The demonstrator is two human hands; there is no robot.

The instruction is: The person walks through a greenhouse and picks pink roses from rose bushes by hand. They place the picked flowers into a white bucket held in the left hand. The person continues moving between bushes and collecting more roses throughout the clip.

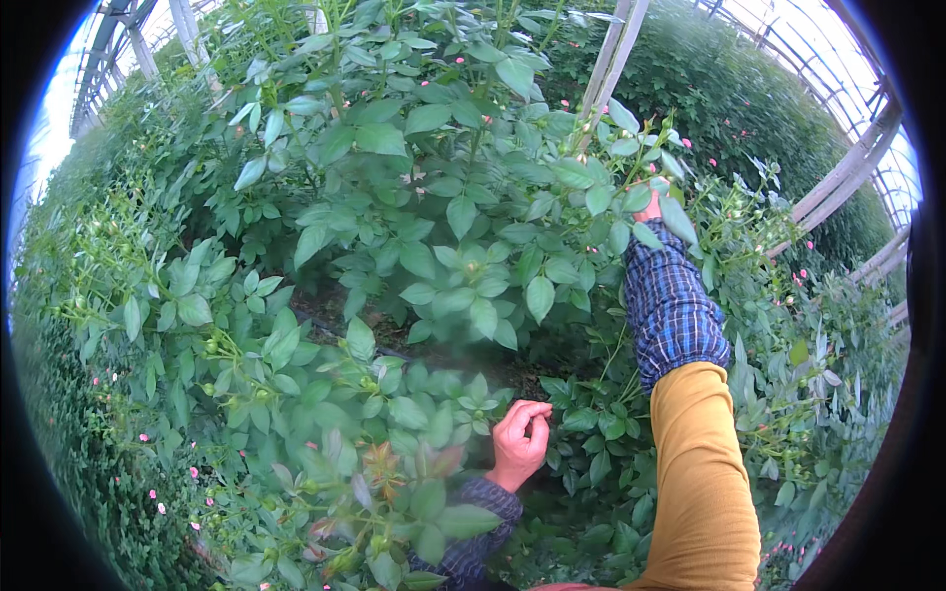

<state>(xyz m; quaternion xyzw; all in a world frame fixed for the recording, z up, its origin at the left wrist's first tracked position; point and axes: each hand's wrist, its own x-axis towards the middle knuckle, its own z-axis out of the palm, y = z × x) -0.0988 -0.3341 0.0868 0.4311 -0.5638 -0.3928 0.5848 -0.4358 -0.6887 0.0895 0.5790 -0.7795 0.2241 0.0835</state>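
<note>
Blurred and close to the camera, a leafy shoot of green leaves tinged with red-bronze [382,473] covers the lower left of centre, partly in front of the left arm. Just behind it, the left hand [519,445] is bare, with its fingers curled inward and the thumb and fingertip drawn together toward the right; whether anything thin sits between them cannot be told. Its wrist comes out of a dark blue checked fabric sleeve [496,504], and the forearm rises from the lower edge at a slant.

Far ahead, the right arm is stretched out long, up and away from the body. It wears a mustard-yellow smooth fabric sleeve [698,463], with a blue-and-white checked, gathered fabric oversleeve [675,305] over the forearm. At its end the right hand [647,209] is mostly hidden behind leaves, so its grip cannot be made out; it is in among the slender stem with broad green leaves [676,219], right of centre in the upper part of the view.

Dense green bushes [414,197] surround both hands, dotted with small pink blossoms [153,494]. Behind the right hand stands a pale grey slanting post [613,59].
</note>
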